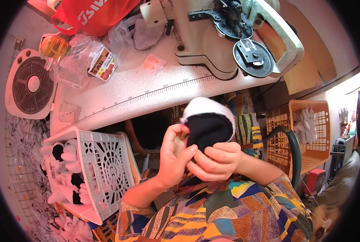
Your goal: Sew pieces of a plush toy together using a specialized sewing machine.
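Note:
In front of my chest I hold a small white-and-black cloth piece [210, 127], rounded at the top like the toe of a sock. Its black face is toward me, edged by a white band. My left hand [174, 157] grips its left side, with the index fingertip at the edge and the thumb lower down near my other fingers. At the lower edge, the curled fingers of my right hand [218, 161] pinch the cloth. Beyond the hands, a cream sewing machine [206, 50] with a round toothed black disc [252, 58] stands on the white table [147, 88].
A white plastic crate [105, 173] full of white and black cloth pieces stands at left. On the table sit a fan [33, 83], a red bag [91, 18], a clear bottle [69, 76] and a labelled pack [102, 62]. An orange basket [311, 149] stands at right.

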The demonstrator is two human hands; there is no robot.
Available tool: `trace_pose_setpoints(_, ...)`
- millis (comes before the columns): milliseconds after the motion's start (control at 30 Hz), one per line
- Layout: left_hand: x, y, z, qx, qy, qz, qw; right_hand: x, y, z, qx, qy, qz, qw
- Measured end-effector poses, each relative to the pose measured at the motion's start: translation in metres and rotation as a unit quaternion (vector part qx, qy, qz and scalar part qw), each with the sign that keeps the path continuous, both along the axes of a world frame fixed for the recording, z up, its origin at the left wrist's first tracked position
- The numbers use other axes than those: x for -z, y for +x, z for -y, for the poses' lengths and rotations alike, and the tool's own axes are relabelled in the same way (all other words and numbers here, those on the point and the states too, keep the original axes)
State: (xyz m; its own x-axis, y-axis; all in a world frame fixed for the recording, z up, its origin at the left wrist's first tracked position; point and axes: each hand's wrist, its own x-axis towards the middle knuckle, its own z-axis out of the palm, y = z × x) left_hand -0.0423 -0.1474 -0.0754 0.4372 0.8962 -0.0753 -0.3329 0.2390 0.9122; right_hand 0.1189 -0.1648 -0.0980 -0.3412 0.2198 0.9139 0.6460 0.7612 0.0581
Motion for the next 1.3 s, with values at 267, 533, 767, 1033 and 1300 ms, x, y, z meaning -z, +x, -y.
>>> trace_pose_setpoints(267,0.016,0.013,0.001,-0.113,0.112,-0.032,0.987,-0.002,-0.004,0.007,-0.039,-0.198,-0.179,0.963)
trace_pose_setpoints(533,0.021,0.013,0.006,-0.123,0.155,-0.049,0.979,-0.012,0.002,-0.001,0.015,-0.442,-0.328,0.835)
trace_pose_setpoints(767,0.022,0.011,0.003,-0.089,0.031,0.091,0.991,-0.009,0.014,-0.001,-0.086,-0.477,-0.355,0.799)
trace_pose_setpoints(1033,-0.007,0.004,-0.003,-0.036,0.093,0.021,0.995,-0.027,0.01,0.007,-0.313,-0.539,-0.669,0.405)
trace_pose_setpoints(1300,0.009,-0.001,-0.019,-0.269,0.329,-0.105,0.899,-0.018,-0.013,0.008,-0.27,-0.438,-0.449,0.731)
